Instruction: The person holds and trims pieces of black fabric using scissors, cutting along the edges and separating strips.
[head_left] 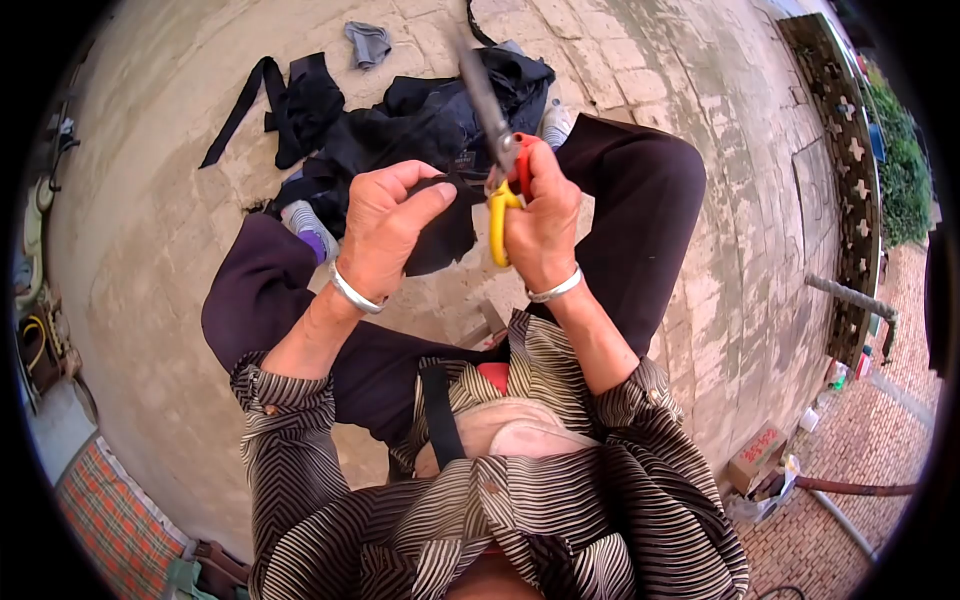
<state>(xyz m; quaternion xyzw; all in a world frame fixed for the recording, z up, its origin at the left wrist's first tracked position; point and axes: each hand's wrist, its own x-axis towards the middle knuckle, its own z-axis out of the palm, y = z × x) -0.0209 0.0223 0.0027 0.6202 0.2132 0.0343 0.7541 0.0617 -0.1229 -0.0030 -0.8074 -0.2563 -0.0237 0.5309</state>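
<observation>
My left hand [390,228] pinches the edge of a piece of dark cloth [442,238], which hangs down between my two hands. In my right hand [545,222] are scissors [484,95] with one red and one yellow handle. Their blades point up and away from me and are blurred at the tips. The scissors' pivot is just right of the cloth's upper edge. Beyond both hands a heap of dark clothing [400,125] lies on the ground between my feet.
A grey cloth [368,45] and a black strip of fabric [240,110] lie on the paved ground [150,260] ahead. My bent knees flank the hands. At the right are a cardboard box [757,458], a pipe [850,295] and a low patterned wall [850,150]. A plaid cloth [112,515] is at lower left.
</observation>
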